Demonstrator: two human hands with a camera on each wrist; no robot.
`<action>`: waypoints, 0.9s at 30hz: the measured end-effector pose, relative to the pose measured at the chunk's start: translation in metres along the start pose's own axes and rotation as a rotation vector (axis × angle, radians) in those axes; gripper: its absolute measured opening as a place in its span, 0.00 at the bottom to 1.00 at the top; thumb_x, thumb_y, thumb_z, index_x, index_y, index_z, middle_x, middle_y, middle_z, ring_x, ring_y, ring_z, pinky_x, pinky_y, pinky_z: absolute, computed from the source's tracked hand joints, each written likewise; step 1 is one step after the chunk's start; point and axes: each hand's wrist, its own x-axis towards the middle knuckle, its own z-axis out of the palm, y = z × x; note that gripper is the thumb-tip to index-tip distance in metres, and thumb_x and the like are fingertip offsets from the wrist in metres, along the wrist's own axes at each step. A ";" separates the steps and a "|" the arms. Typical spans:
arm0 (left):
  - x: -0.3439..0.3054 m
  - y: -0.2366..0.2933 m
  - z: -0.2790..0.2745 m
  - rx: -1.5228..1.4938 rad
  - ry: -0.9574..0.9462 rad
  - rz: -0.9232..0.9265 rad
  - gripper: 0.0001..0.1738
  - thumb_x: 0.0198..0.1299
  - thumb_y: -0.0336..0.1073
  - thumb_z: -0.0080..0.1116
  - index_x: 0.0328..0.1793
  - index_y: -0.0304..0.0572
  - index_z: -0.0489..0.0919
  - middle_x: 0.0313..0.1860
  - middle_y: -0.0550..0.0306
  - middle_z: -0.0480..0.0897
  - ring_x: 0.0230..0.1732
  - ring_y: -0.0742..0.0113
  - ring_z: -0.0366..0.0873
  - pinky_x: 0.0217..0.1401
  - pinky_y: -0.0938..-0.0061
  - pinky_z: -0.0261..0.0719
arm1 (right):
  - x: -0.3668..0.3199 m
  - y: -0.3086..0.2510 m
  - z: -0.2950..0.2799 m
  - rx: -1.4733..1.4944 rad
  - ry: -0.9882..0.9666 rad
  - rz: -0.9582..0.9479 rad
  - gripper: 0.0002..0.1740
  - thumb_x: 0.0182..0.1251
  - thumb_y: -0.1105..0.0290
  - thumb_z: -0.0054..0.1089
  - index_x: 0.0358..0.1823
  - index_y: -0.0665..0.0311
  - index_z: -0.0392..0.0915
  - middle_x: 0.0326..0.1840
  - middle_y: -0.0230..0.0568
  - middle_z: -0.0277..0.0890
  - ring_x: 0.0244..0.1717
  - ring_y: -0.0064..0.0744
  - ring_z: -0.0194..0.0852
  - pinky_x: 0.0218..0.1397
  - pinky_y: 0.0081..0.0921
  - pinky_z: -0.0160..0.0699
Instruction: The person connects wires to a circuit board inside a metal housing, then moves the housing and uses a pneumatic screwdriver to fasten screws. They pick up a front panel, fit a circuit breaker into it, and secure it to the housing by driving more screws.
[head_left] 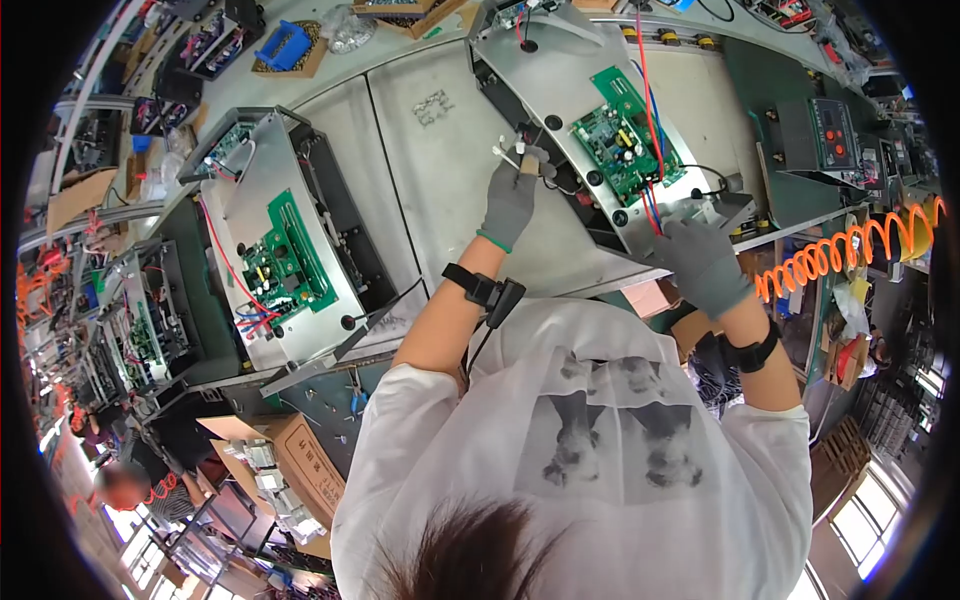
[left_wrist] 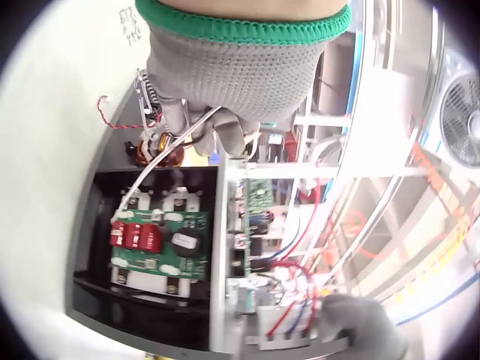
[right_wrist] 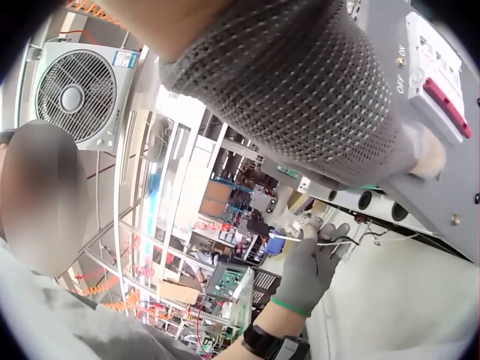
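Two hands in gray knit gloves work beyond our white shirt; clock positions refer to the center of the head view. At 3 o'clock, our right hand is at the near end of the silver metal chassis, beside a gray panel carrying a white breaker with a red lever. We cannot tell whether its fingertips grip or only touch. At 12 o'clock, our left hand, with a green cuff, has its fingers curled, pinching a thin white cable.

The chassis lies at 1 o'clock, tilted across the pale workbench. It bears a green circuit board, with red and blue wires running over it. A black control box with red buttons stands at 2 o'clock, above an orange coiled hose. At 10 o'clock, we have a second silver chassis with its own green board. Farther, at 11 o'clock, a blue plastic bin sits in a carton.
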 end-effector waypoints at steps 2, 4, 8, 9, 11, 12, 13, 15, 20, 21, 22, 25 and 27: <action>-0.004 0.021 0.000 -0.092 -0.011 -0.030 0.10 0.70 0.32 0.44 0.47 0.33 0.74 0.38 0.59 0.78 0.36 0.71 0.77 0.41 0.74 0.77 | 0.004 -0.004 -0.016 0.004 -0.043 0.023 0.12 0.42 0.71 0.64 0.32 0.58 0.75 0.32 0.38 0.71 0.36 0.43 0.74 0.37 0.38 0.73; -0.007 0.033 0.002 -0.436 -0.165 -0.065 0.09 0.69 0.31 0.46 0.48 0.34 0.73 0.38 0.59 0.77 0.37 0.71 0.76 0.43 0.75 0.77 | 0.015 -0.012 -0.045 0.315 -0.122 0.114 0.16 0.44 0.67 0.66 0.38 0.56 0.77 0.34 0.39 0.74 0.40 0.43 0.75 0.40 0.37 0.74; -0.019 0.060 0.028 0.021 -0.190 0.112 0.12 0.70 0.34 0.42 0.47 0.36 0.75 0.35 0.59 0.74 0.36 0.71 0.71 0.47 0.75 0.71 | 0.046 -0.031 -0.042 0.449 0.228 0.284 0.18 0.55 0.59 0.64 0.47 0.56 0.76 0.41 0.38 0.77 0.41 0.39 0.78 0.39 0.32 0.75; -0.021 0.054 0.025 0.110 -0.189 0.070 0.12 0.69 0.34 0.44 0.52 0.37 0.73 0.37 0.61 0.75 0.36 0.71 0.71 0.45 0.74 0.71 | 0.054 -0.036 -0.040 0.553 0.288 0.357 0.16 0.57 0.59 0.62 0.44 0.58 0.77 0.38 0.38 0.77 0.36 0.38 0.78 0.36 0.31 0.74; -0.025 0.047 0.018 0.173 -0.142 0.042 0.12 0.69 0.35 0.45 0.53 0.38 0.71 0.38 0.59 0.76 0.38 0.69 0.73 0.45 0.72 0.72 | 0.062 -0.029 -0.030 0.512 0.257 0.411 0.15 0.58 0.60 0.61 0.43 0.58 0.77 0.37 0.38 0.77 0.35 0.38 0.77 0.37 0.30 0.74; -0.026 0.044 0.015 0.239 -0.104 0.013 0.12 0.68 0.35 0.45 0.54 0.39 0.70 0.40 0.56 0.77 0.40 0.67 0.75 0.44 0.70 0.72 | 0.064 -0.027 -0.026 0.474 0.233 0.471 0.14 0.59 0.61 0.60 0.42 0.59 0.77 0.36 0.38 0.77 0.34 0.38 0.76 0.37 0.30 0.74; -0.026 0.032 0.012 0.231 -0.099 0.011 0.12 0.68 0.35 0.45 0.54 0.39 0.70 0.40 0.56 0.77 0.40 0.67 0.75 0.44 0.70 0.72 | 0.065 -0.026 -0.024 0.520 0.206 0.507 0.13 0.59 0.61 0.60 0.41 0.59 0.78 0.36 0.38 0.77 0.34 0.37 0.76 0.36 0.31 0.74; -0.021 0.004 0.009 0.422 -0.050 0.055 0.12 0.66 0.40 0.48 0.49 0.41 0.68 0.34 0.42 0.77 0.36 0.45 0.77 0.40 0.59 0.74 | 0.066 -0.019 -0.016 0.467 0.173 0.449 0.13 0.58 0.62 0.60 0.42 0.58 0.77 0.39 0.39 0.76 0.36 0.38 0.76 0.37 0.32 0.74; -0.008 -0.040 0.025 0.430 -0.216 -0.131 0.12 0.64 0.38 0.51 0.47 0.39 0.69 0.34 0.39 0.79 0.39 0.41 0.78 0.40 0.56 0.74 | 0.074 -0.005 0.010 0.279 0.243 0.237 0.17 0.56 0.64 0.63 0.46 0.58 0.75 0.54 0.45 0.71 0.44 0.44 0.77 0.43 0.34 0.77; -0.004 -0.037 0.033 0.430 -0.145 -0.144 0.12 0.62 0.37 0.53 0.44 0.37 0.70 0.32 0.41 0.79 0.35 0.48 0.78 0.38 0.61 0.74 | 0.076 -0.001 0.014 0.387 0.169 0.308 0.18 0.55 0.65 0.63 0.48 0.59 0.74 0.59 0.48 0.67 0.47 0.47 0.76 0.45 0.34 0.77; 0.000 -0.033 0.037 0.433 -0.073 -0.157 0.12 0.60 0.37 0.56 0.40 0.34 0.72 0.31 0.44 0.79 0.31 0.56 0.78 0.36 0.66 0.74 | 0.078 0.001 0.017 0.496 0.095 0.376 0.20 0.54 0.65 0.64 0.49 0.59 0.73 0.64 0.51 0.63 0.50 0.50 0.75 0.48 0.34 0.78; 0.007 -0.024 0.035 0.224 -0.143 -0.390 0.11 0.56 0.33 0.58 0.41 0.33 0.76 0.29 0.49 0.80 0.29 0.63 0.77 0.34 0.70 0.74 | 0.081 0.003 0.013 0.587 0.044 0.431 0.21 0.54 0.65 0.64 0.49 0.60 0.73 0.68 0.55 0.59 0.56 0.51 0.73 0.50 0.34 0.77; 0.010 -0.027 0.034 0.003 -0.227 -0.476 0.10 0.55 0.28 0.57 0.42 0.30 0.79 0.29 0.57 0.80 0.28 0.72 0.75 0.33 0.75 0.73 | 0.081 0.005 0.014 0.578 0.048 0.411 0.21 0.54 0.64 0.64 0.50 0.60 0.74 0.69 0.55 0.58 0.57 0.51 0.72 0.52 0.34 0.76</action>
